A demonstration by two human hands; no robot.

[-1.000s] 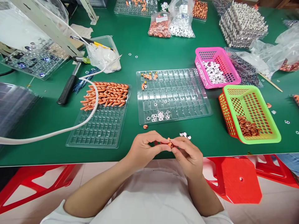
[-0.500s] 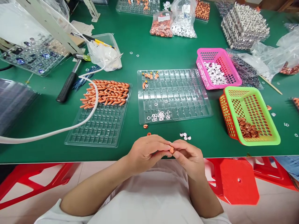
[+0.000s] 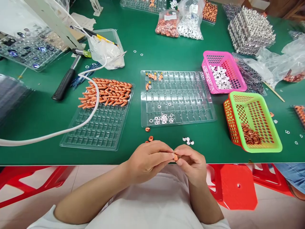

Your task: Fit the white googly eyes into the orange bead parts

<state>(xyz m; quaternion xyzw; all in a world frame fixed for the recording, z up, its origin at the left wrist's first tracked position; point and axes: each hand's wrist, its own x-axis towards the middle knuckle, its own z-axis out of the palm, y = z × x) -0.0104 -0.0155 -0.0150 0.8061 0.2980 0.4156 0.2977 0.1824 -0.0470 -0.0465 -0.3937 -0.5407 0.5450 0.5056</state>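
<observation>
Both the left hand and the right hand were, in the head view, close together at the near edge of a flat green table. Their fingertips were closed on a small, rounded orange piece with a dark edge, which was between the two hands. The left fingers covered part of it, so I could not tell its whole shape.

This piece looked light and stiff, probably of hard plastic, and its smooth surface could perhaps slip. In my judgement, the outer sides were the better place to take hold, with thumb and forefinger, and a gentle pressure would be enough.

Near the left hand lay similar loose orange pieces, one partly hidden by this hand. Beyond the right hand was a little group of white discs with black marks. Farther back stood a wide, transparent plastic tray, with thin white rings in its near left part. To the right was a yellow-green perforated plastic basket, containing copper-coloured pieces.
</observation>
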